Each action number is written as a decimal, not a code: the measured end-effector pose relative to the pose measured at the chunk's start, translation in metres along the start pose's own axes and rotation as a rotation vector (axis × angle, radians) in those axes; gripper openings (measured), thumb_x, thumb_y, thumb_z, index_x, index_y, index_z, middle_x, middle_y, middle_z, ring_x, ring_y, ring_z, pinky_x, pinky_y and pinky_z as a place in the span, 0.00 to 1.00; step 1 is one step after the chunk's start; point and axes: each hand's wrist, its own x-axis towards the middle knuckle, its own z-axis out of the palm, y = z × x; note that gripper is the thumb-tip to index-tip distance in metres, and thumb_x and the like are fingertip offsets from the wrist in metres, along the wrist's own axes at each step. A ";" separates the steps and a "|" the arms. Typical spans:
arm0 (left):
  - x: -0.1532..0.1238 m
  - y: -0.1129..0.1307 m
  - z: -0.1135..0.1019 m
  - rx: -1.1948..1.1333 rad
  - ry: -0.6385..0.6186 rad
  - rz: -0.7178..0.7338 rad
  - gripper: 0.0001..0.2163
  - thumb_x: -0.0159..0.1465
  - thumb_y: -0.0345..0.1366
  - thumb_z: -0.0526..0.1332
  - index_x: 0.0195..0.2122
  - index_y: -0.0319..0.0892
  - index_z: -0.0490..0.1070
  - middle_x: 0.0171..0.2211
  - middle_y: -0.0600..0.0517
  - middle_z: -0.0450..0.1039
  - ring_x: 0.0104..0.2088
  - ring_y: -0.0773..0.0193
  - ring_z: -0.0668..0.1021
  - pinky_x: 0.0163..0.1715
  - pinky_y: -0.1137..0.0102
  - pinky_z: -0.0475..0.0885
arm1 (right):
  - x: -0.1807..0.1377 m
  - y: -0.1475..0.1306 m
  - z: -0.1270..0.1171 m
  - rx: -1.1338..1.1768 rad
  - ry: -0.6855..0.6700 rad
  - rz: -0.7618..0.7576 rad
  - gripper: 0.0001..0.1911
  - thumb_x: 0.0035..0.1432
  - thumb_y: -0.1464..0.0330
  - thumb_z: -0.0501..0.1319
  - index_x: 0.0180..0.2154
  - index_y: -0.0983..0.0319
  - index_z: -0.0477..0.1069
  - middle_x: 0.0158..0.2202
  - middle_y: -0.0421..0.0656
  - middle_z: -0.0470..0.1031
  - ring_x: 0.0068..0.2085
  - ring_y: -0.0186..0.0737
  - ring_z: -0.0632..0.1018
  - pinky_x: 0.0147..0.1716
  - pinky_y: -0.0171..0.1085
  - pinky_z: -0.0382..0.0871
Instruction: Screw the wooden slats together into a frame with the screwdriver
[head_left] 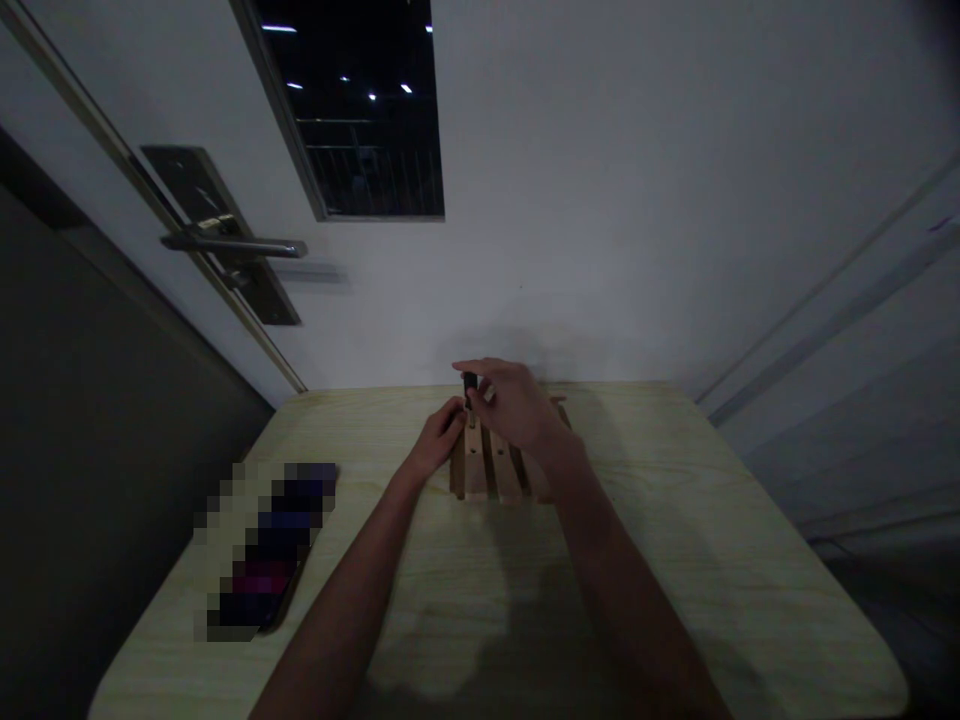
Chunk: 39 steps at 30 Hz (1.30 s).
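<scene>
A small slatted wooden piece [475,482] lies on the table near the door, with dark gaps between its pale slats and small round holes in them. My left hand [439,437] grips its left edge, fingers closed against the wood. Over the left slat, my right hand [514,402] holds a screwdriver by its black handle [470,383], fingers bent around the top. The tool stands nearly upright, its tip pointing down at the slat. My right hand and forearm hide much of the wooden piece's right side.
The light wood-grain table [645,560] meets a white door [600,220] at its far edge. On the left a metal door handle [247,246] sticks out above the table. A phone-like dark object [281,540], blurred by pixels, lies at the table's left.
</scene>
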 end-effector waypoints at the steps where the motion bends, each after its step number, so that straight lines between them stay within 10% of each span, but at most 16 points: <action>1: 0.000 0.000 0.000 -0.005 -0.001 0.000 0.14 0.64 0.42 0.51 0.44 0.40 0.68 0.39 0.49 0.73 0.45 0.59 0.72 0.47 0.66 0.67 | 0.000 0.001 0.001 -0.001 -0.008 -0.002 0.19 0.53 0.77 0.55 0.46 0.61 0.72 0.43 0.44 0.77 0.33 0.34 0.75 0.39 0.37 0.70; 39: 0.000 0.002 0.000 0.039 0.010 -0.038 0.17 0.63 0.42 0.51 0.48 0.38 0.66 0.45 0.47 0.73 0.45 0.59 0.73 0.47 0.65 0.67 | 0.002 -0.004 -0.004 -0.035 -0.035 0.097 0.07 0.55 0.70 0.61 0.37 0.57 0.75 0.32 0.39 0.72 0.30 0.31 0.71 0.33 0.32 0.64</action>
